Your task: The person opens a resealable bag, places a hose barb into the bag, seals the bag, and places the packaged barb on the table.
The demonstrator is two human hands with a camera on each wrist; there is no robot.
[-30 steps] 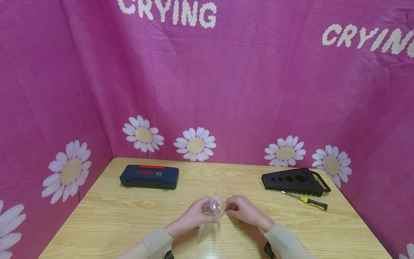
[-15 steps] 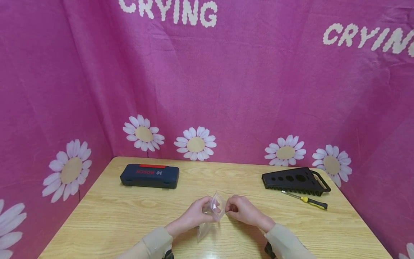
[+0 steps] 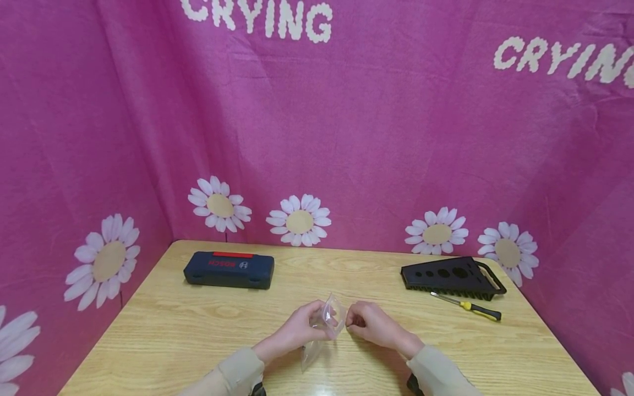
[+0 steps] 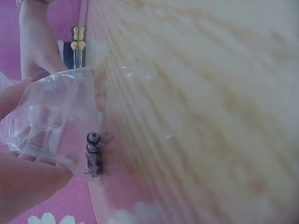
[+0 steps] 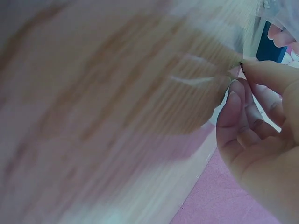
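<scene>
Far left on the tabletop [image 3: 198, 330], I have a dark blue case [image 3: 229, 270], its BOSCH label upside down to me. Behind it, the pink cloth [image 3: 371, 137] reads CRYING. Next, the left hand [image 3: 298, 326] holds a clear bag [image 3: 331, 313] between thumb and curled fingers, metal pieces [image 4: 94, 155] at its bottom. The bag's long axis slants from low left to its gaping mouth at upper right. That mouth lies just left of the right hand [image 3: 375, 323], whose fingers pinch a dark bit [image 5: 241, 67] too small to name; whether they touch the rim, I can't tell. Further right are a black holder [image 3: 452, 282] and a yellow-and-black screwdriver [image 3: 474, 308]. Above, CRYING repeats, cut off.
</scene>
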